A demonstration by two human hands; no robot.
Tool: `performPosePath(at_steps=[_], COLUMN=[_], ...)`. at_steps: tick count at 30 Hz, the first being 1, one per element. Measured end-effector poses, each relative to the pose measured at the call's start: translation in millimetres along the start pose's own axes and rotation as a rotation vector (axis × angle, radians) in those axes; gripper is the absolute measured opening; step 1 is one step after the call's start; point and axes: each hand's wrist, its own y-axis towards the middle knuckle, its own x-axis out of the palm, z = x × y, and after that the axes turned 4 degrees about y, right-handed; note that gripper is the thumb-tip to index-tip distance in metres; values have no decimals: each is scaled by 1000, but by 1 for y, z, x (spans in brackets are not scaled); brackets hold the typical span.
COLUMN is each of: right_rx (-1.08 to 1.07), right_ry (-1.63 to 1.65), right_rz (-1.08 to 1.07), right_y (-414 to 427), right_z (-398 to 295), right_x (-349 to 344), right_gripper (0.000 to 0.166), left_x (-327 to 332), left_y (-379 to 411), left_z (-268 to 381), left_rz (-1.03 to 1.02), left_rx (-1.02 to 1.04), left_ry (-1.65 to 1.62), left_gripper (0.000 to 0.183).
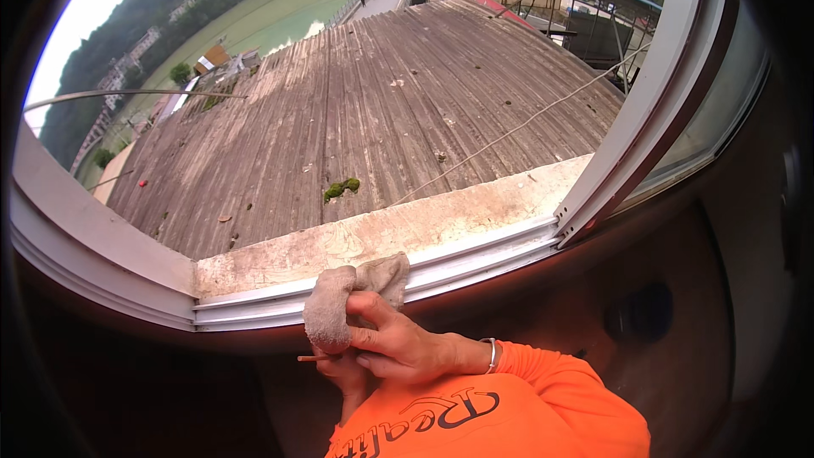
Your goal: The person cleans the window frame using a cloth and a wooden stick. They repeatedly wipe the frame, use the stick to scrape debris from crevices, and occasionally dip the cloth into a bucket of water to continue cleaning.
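Note:
My right hand (400, 340), with a silver bracelet at the wrist, grips a grey-beige terry cloth (329, 312) between thumb and fingers. The cloth is bunched, and its far end (385, 273) lies over the white metal window track (254, 312). Lower down and partly hidden behind the right hand and cloth, my left hand (346, 372) is closed around a thin reddish-brown stick (310, 358). One end of that stick pokes out to the left; the rest is covered. Both hands are close together in front of my orange shirt, at the inner side of the track.
Beyond the track runs a stained outer sill (394, 229), then a corrugated roof (381, 108) with moss clumps (341, 189). White window frame sides stand at left (95, 229) and right (629, 114). A thin cable (509, 133) crosses above the roof. A dark round object (639, 313) sits below right.

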Motion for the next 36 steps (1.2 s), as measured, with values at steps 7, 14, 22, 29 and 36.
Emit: performPosePath(at_steps=[7,14,22,29,36], right_rx=[-106,-253,359,618,255], right_ry=[-31,-87,-335,-30,-356], right_rz=[33,407,-255,-13,312], right_y=[1,14,-19,-60,-47], right_z=[-9,-31,-5,27,12], right_x=[22,57,133,172,99], right_gripper=[57,60,73,73,17], left_x=[-81,-202,-155,-124,-122], left_y=[1,5,-11,-7,-8], left_z=[-25,-104,25,73,83], left_rz=[130,289,-55,-52,-275], left_rx=[-123,-149,279,541,520], left_ry=[130,107,545,692,841], left_gripper=[26,10,13,12,12])
